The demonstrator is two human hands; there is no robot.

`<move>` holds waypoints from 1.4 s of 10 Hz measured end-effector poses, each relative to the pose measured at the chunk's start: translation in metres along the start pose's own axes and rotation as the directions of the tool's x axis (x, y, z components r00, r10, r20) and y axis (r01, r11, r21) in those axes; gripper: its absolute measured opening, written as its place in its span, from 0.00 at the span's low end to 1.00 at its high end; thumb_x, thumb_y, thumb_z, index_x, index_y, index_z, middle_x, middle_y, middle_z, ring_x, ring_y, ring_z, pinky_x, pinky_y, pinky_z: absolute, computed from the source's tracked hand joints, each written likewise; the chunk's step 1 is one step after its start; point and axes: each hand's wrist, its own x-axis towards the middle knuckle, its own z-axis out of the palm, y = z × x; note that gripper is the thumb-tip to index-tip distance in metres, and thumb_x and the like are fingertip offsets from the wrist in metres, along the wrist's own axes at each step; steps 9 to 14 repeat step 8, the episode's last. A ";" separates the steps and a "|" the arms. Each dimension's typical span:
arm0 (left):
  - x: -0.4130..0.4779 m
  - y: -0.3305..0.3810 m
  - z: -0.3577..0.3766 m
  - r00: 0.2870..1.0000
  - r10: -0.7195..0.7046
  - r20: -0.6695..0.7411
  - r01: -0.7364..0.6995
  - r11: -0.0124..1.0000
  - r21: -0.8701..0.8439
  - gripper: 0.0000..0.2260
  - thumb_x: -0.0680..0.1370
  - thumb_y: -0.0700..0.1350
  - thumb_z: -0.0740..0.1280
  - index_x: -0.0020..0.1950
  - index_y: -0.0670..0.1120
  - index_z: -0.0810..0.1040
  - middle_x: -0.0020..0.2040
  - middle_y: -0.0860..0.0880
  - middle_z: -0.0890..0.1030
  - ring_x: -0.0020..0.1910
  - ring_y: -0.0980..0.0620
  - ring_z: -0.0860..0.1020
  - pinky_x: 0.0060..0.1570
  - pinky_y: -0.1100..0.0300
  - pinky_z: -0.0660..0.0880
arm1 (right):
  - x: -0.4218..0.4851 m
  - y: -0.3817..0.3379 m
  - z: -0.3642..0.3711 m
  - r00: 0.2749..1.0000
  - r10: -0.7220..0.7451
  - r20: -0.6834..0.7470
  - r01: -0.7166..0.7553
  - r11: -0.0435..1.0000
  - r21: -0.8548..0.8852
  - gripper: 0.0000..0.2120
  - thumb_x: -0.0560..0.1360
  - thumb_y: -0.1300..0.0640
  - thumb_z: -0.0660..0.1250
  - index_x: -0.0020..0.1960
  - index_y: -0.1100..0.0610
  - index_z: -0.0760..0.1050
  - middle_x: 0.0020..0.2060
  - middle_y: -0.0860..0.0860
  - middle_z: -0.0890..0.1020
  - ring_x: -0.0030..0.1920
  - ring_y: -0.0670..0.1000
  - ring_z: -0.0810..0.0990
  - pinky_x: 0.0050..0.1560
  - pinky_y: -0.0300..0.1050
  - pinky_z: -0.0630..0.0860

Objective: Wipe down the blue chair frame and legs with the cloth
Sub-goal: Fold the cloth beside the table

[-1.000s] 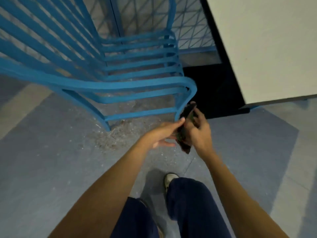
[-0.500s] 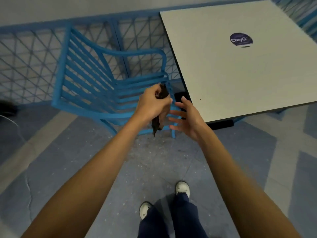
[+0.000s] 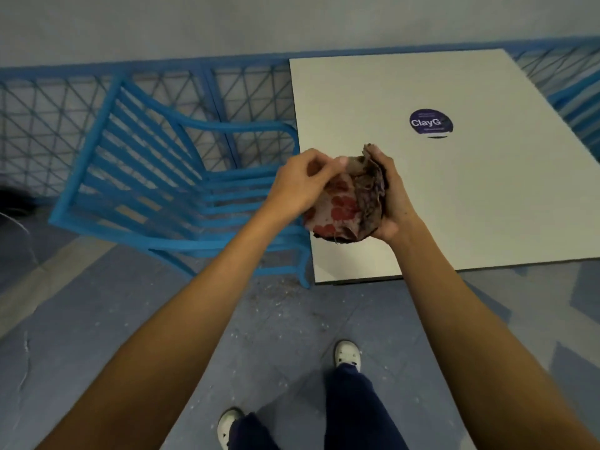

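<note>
While both hands are on the cloth, nothing is touching the chair. Near to far:

Feet: two white shoes (image 3: 348,355) on the grey-blue floor (image 3: 97,352). Scattered grit (image 3: 282,287) lies by the chair's front leg.

Hands, raised in front of me: left hand (image 3: 303,186) pinches the cloth (image 3: 344,206) at its top edge, thumb against fingertips. Right hand (image 3: 394,203) cups the bunched bulk, fingers curled round it. The cloth is pale with red flowers on one face, dark and grubby-looking on the other. It's held up in front of the table's left edge, just right of the chair seat, touching neither as far as I can tell.

Beyond: blue chair (image 3: 156,193), slatted, parked tight beside the white table (image 3: 487,206). Round purple "ClayG" sticker (image 3: 431,122) on the tabletop. Behind both, a blue lattice fence (image 3: 58,108), then a grey wall (image 3: 292,24).

Status, my read: looks like refolding to get a usable face, so a pause, not a wipe. Can't tell from the paint which bars are done. Treat frame and legs as left to do, legs especially given the grit.

Count: 2 hands, 1 cloth, 1 chair fully in view, 1 table, 1 sticker, 2 shoes. Blue slats (image 3: 581,105) at the far right edge may be a second chair; can't tell.
</note>
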 end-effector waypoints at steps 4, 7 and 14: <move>0.043 -0.079 0.087 0.743 -0.648 0.167 0.656 0.654 -0.378 0.06 0.77 0.36 0.67 0.50 0.45 0.75 0.52 0.43 0.80 0.52 0.45 0.79 0.53 0.51 0.78 | 0.059 -0.044 -0.118 0.901 0.366 -0.233 -0.433 0.736 -0.519 0.24 0.73 0.41 0.67 0.61 0.56 0.77 0.55 0.56 0.82 0.55 0.56 0.81 0.56 0.50 0.78; 0.047 -0.101 0.104 0.841 -0.540 -0.038 0.537 0.824 0.179 0.11 0.75 0.40 0.69 0.55 0.43 0.74 0.47 0.43 0.79 0.46 0.44 0.78 0.42 0.53 0.78 | 0.068 -0.047 -0.139 0.937 0.028 -0.349 -0.345 0.249 -0.905 0.17 0.75 0.57 0.65 0.58 0.68 0.74 0.55 0.63 0.78 0.53 0.61 0.78 0.54 0.62 0.77; 0.055 -0.102 0.087 0.834 -0.551 0.013 0.511 0.782 0.358 0.22 0.75 0.47 0.70 0.66 0.45 0.68 0.63 0.41 0.72 0.59 0.42 0.74 0.54 0.51 0.74 | 0.067 -0.068 -0.133 0.932 -0.037 -0.361 -0.356 0.112 -0.928 0.19 0.76 0.60 0.63 0.64 0.70 0.70 0.62 0.65 0.74 0.62 0.64 0.73 0.60 0.58 0.73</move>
